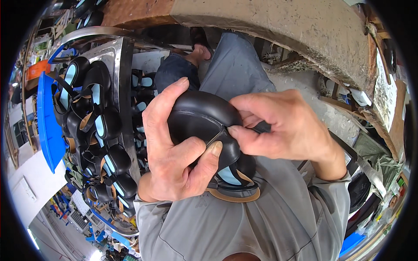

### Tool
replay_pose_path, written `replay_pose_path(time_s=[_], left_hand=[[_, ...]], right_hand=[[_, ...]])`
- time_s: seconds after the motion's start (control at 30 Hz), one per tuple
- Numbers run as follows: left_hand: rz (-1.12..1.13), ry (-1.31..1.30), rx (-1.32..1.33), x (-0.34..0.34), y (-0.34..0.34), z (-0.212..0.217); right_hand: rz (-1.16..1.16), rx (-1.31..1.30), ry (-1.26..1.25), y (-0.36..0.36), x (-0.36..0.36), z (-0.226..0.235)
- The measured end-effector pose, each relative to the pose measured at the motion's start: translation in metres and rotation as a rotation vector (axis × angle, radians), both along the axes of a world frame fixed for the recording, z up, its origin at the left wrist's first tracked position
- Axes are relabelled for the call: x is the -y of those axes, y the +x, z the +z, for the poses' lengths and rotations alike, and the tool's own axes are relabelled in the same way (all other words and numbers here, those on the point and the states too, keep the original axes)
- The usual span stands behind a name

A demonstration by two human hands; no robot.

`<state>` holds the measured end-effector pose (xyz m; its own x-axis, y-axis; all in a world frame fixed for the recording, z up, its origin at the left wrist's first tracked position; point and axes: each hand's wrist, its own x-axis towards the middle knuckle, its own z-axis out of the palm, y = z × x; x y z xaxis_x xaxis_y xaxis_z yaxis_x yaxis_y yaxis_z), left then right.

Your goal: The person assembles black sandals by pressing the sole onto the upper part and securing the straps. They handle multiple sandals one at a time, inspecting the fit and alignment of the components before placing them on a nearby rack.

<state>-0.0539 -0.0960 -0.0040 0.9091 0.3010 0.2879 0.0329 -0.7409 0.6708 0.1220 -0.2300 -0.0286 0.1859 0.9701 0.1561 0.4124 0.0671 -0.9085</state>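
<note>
Held: black shoe (196, 122) within left hand (174, 152), clasped between fingers and thumb. Set right hand (281, 124) at seam end (224, 128), beyond left thumb; could not tell whether pinching. Probably wanted firm left bracing, light right fingertips.

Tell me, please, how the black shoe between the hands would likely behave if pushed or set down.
The black shoe probably resists light pushing, as its domed surface looks full and uncreased. Its smooth sheen suggests it may be slightly slippery. Set curved side down, it might rock.
</note>
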Motion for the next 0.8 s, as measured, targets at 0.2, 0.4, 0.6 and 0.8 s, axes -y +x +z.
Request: replay_pose_path(time_s=[0.2,0.4,0.6,0.8], left_hand=[[0.087,-0.090,0.012,0.004,0.003,0.005],[0.115,-0.102,0.066,-0.003,0.007,-0.003],[0.011,0.089,-0.110,-0.006,0.014,0.013],[0.015,0.059,-0.078,-0.011,0.015,0.008]], right_hand=[[-0.153,0.333,0.074,-0.027,0.000,0.009],[-0.222,0.355,0.216,-0.032,-0.004,-0.006],[-0.288,0.364,0.334,-0.031,-0.002,-0.012],[-0.174,0.216,0.337,-0.022,0.000,-0.012]])
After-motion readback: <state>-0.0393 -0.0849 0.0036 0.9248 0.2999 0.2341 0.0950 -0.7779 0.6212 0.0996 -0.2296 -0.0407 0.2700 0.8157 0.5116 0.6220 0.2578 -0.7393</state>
